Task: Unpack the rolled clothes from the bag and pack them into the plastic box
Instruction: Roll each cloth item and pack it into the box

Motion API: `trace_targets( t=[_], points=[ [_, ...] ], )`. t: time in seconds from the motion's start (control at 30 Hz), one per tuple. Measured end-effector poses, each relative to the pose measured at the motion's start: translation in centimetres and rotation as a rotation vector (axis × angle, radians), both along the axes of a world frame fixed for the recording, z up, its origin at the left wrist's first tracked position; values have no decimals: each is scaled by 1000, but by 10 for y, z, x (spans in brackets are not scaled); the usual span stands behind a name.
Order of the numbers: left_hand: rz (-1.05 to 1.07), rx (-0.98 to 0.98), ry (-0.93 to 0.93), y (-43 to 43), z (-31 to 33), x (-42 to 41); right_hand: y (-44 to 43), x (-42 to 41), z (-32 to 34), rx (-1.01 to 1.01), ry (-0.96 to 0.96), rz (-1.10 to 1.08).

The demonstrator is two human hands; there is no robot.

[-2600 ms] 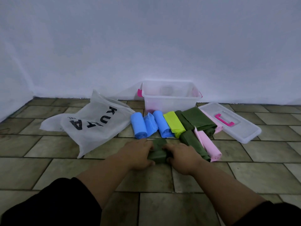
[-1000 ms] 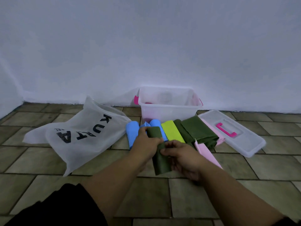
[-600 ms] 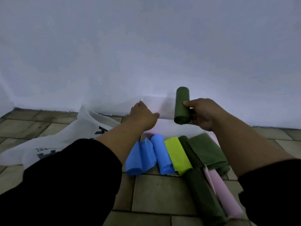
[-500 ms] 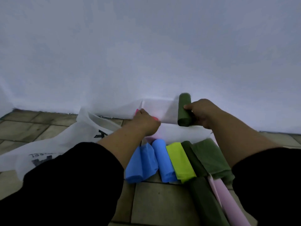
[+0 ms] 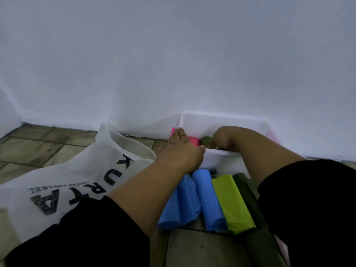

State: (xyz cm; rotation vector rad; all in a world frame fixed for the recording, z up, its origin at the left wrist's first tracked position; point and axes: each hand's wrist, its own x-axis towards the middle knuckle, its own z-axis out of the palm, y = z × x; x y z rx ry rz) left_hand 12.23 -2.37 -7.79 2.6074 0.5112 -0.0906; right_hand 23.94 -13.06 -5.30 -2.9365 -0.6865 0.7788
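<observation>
The floor point(image 5: 48, 151) is laid with dull brown-green tiles and meets a plain white wall point(image 5: 173, 54); a corner of the room shows at 9 o'clock. The plastic box point(image 5: 221, 117), clear white, stands on the floor against the wall. At 9 o'clock from it lies the bag point(image 5: 77, 180), white with large black letters, slumped flat on the tiles.

In front of the box, at its 6 o'clock, rolled clothes lie side by side on the floor: two blue rolls point(image 5: 179, 205), a lime roll point(image 5: 231, 201) and a dark green roll point(image 5: 247, 195). More dark green cloth point(image 5: 264, 247) lies nearer, at 5 o'clock.

The left hand point(image 5: 181, 151) rests on the box's near left corner, its fingers point(image 5: 178, 134) straight and released along the side wall, the thumb lying on the near rim. The right hand point(image 5: 224, 138) reaches down inside the box, knuckles up. The small green roll point(image 5: 206, 140) is in the box, just at 9 o'clock of that hand, beside a pink rounded thing point(image 5: 193, 140). The right fingertips are hidden behind the near rim, so I cannot tell whether they grasp the roll or have let go.
</observation>
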Motion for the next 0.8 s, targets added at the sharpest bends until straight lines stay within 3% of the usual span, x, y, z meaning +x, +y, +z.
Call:
trace_targets(
  t=[0.37, 0.43, 0.53, 0.57, 0.63, 0.73, 0.8],
  points=[
    [16, -40, 8, -4, 4, 1, -6, -9, 7, 45, -4, -56],
    [15, -95, -20, -3, 8, -2, -2, -18, 8, 250, -218, -103],
    [55, -243, -137, 12, 21, -8, -5, -60, 7, 829, -676, -317],
    [78, -251, -196, 19, 26, -13, -5, -82, 1, 908, -755, -311],
    [123, -226, -283, 33, 37, -27, -3, -135, -23, 867, -705, -157],
    [110, -171, -286, 41, 51, -54, 11, -193, -67, 545, -456, -8],
    [64, -149, -231, 37, 55, -71, 20, -207, -86, 345, -392, 30]
  ],
)
